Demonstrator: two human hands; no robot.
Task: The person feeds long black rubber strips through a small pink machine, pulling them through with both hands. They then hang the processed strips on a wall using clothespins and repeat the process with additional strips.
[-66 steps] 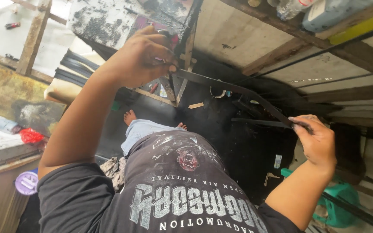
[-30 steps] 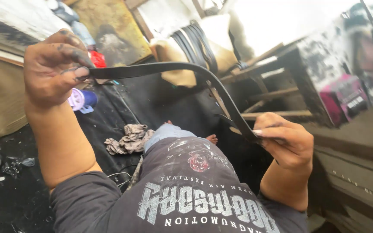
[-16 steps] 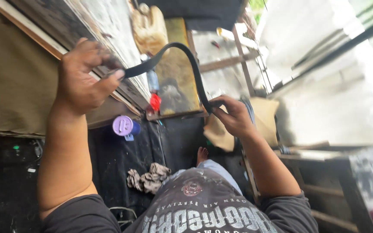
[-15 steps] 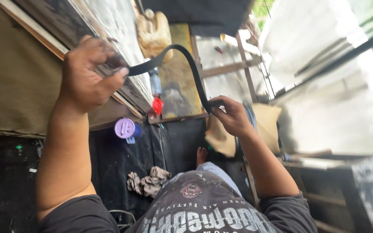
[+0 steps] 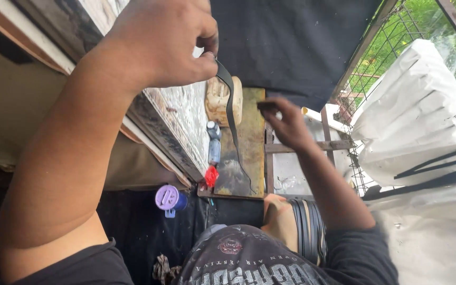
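So the strap [image 5: 231,113] is a narrow black strip hanging with its long axis nearly straight up and down in the head view. Its top end is near the top of the frame and its tail trails down and a bit right across the yellowish board [image 5: 246,142] behind it, thinning out near the board's bottom edge. The left hand [image 5: 162,42] is just left of the strap's top, with the thumb and fingers pinching that upper end. The right hand [image 5: 286,124] is just right of the strap, about halfway down, with its fingers closed on a small dark piece. Can't tell if that piece is part of the strap or something else, and that hand doesn't look to be touching the hanging length. Left of the strap, low down, there's a bottle [image 5: 214,142], then a red bit [image 5: 211,176], and further left a purple cap [image 5: 167,198]. A pale jug [image 5: 218,100] sits right behind the strap's upper part. Well to the right of the strap are a wire fence [image 5: 368,79] and white sheeting [image 5: 423,116]. Below the strap's tail is a stack of black bands [image 5: 306,229] by the person's shirt [image 5: 249,261].
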